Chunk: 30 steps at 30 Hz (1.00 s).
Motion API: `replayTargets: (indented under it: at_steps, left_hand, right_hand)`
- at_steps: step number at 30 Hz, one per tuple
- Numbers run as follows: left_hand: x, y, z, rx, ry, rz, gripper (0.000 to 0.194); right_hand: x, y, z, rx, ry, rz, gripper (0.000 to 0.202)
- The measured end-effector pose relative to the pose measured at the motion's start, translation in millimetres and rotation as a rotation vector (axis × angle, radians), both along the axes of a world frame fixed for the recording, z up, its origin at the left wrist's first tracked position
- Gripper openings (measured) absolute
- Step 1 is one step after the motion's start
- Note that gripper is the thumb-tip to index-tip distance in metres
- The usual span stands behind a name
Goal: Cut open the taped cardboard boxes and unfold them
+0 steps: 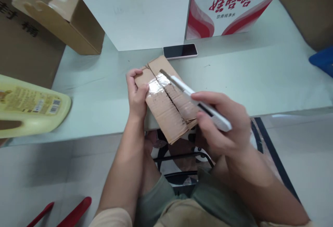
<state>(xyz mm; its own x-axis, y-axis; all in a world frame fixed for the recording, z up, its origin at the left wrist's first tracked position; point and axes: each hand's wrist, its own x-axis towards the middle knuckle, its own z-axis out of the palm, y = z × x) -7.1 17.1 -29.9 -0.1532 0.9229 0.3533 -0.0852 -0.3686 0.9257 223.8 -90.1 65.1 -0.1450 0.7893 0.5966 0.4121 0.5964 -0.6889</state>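
A small brown cardboard box (162, 110) is tilted over the table's front edge, its long seam facing up. Clear tape (155, 86) crosses that seam near the far end, and the near part of the seam looks torn. My left hand (137, 93) grips the box at its far left corner, thumb on top. In my right hand (225, 119) is a white utility knife (191, 93) with its blade extended. The blade lies over the taped part of the box; whether it touches the tape I cannot tell.
Behind the box a phone (180, 51) lies on the pale table (260, 74). A white carton (135, 11) and a red-and-white carton (229, 8) stand at the back. An open cardboard box (85, 29) and a yellow jug (33, 105) are on the left, a blue object (324, 60) on the right.
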Motion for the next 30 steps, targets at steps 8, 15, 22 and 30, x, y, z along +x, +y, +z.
replayTargets:
  at_steps: [8,15,22,30]
  left_hand:
    - [-0.7,-0.6,-3.2,0.029,0.064,-0.017,0.065]
    - [-0.3,-1.1,-4.3,0.032,0.106,0.011,0.068]
    - [2.8,-2.5,-2.3,0.019,0.050,0.003,0.066]
    - [3.1,-3.7,-1.6,0.012,0.052,0.011,0.067]
  right_hand:
    - [-9.9,6.6,-7.3,0.043,-0.166,-0.005,0.024]
    - [-15.1,5.2,-8.8,0.028,-0.198,-0.019,0.025]
    - [-13.1,7.8,-7.8,-0.040,-0.170,-0.014,0.025]
    - [-14.8,7.9,-7.9,-0.034,-0.141,-0.005,0.027]
